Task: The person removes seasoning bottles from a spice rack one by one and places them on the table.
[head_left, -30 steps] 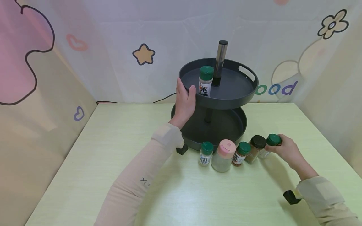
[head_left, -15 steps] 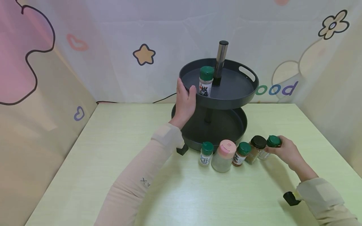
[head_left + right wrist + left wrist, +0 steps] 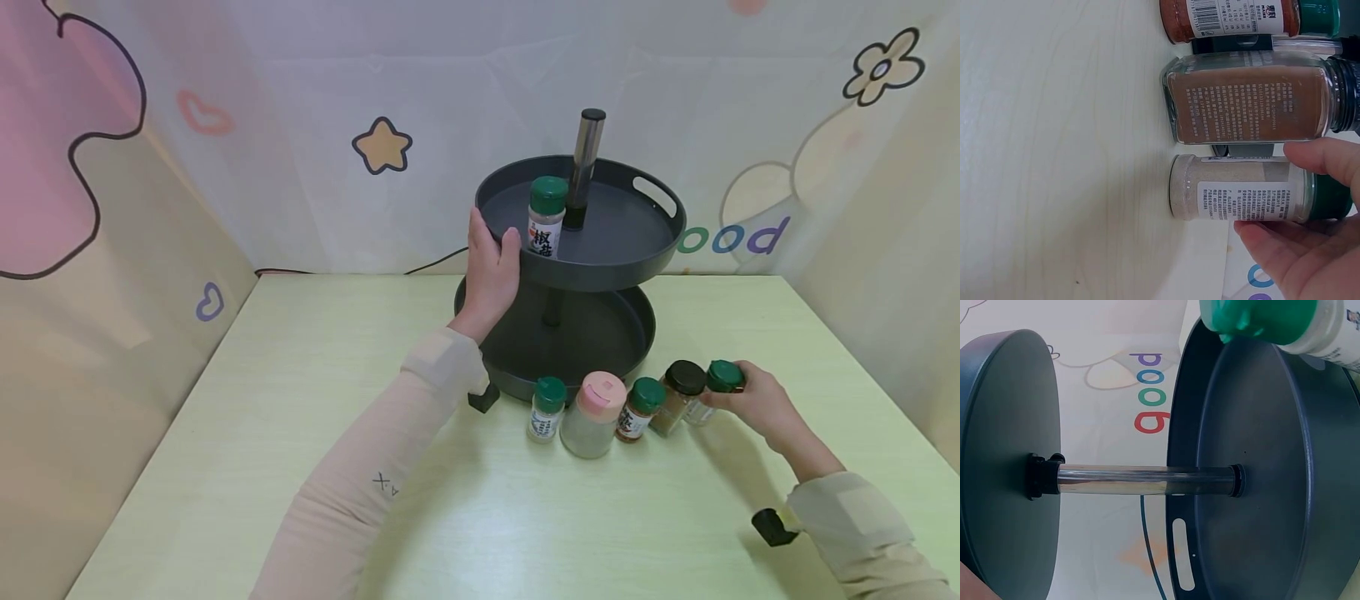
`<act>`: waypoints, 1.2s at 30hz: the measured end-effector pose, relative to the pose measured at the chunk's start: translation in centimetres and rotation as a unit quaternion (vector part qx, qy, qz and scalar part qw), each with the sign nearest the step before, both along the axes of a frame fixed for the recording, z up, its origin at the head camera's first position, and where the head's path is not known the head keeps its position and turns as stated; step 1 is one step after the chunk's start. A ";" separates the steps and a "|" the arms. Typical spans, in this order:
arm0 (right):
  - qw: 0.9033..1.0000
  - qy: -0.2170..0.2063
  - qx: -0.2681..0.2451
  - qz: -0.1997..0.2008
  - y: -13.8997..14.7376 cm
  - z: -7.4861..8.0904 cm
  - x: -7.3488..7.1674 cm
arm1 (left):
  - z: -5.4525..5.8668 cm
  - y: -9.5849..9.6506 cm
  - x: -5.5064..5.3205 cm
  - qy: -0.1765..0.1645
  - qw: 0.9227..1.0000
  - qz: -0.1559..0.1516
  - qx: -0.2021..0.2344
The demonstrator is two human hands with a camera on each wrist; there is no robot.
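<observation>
In the head view my left hand [image 3: 491, 271] lies against the left rim of the upper tier of a black two-tier rotating rack [image 3: 615, 265], fingers straight and thumb at the front edge. A green-capped seasoning bottle [image 3: 545, 218] stands on that tier, near the hand. At the right end of a row of jars, my right hand [image 3: 761, 400] pinches another green-capped spice bottle [image 3: 1241, 187]. The right wrist view shows the thumb on one side and fingers on the other, near the cap. Pale powder fills this bottle, and its base is at the table surface.
Beside the held bottle stands a black-capped square jar [image 3: 1247, 103] of brown powder. Further left are a green-capped bottle of red powder [image 3: 633, 422], a pink-capped jar [image 3: 590, 429] and a small green-capped bottle [image 3: 545, 421], in front of the rack's lower tier [image 3: 495, 371].
My right hand and the spice bottle's cap have shifted very slightly, the bottle now a bit more upright. The left hand and the rack have stayed in place.
</observation>
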State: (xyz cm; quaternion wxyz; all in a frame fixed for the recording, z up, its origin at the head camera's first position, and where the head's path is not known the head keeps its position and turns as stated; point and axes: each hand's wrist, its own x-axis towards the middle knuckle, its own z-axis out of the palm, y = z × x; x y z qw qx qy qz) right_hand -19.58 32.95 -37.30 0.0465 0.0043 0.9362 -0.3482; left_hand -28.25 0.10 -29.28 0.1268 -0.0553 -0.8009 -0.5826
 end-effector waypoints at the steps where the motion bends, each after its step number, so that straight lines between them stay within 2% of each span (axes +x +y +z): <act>1: 1.000 -0.001 -0.001 0.002 0.0 0.0 0.0 | 0.0 0.0 0.0 0.001 1.000 0.000 0.000; 11: 0.999 -0.017 -0.013 0.028 0.4 0.3 0.0 | -0.1 0.0 -0.1 0.002 1.000 -0.003 0.001; 25: 0.997 -0.012 -0.016 0.077 1.3 1.4 -0.1 | 0.0 0.0 -0.1 0.001 1.000 -0.003 0.002; 36: 0.996 -0.024 -0.026 0.083 1.9 2.5 0.3 | 0.0 0.0 0.0 0.001 1.000 -0.002 0.000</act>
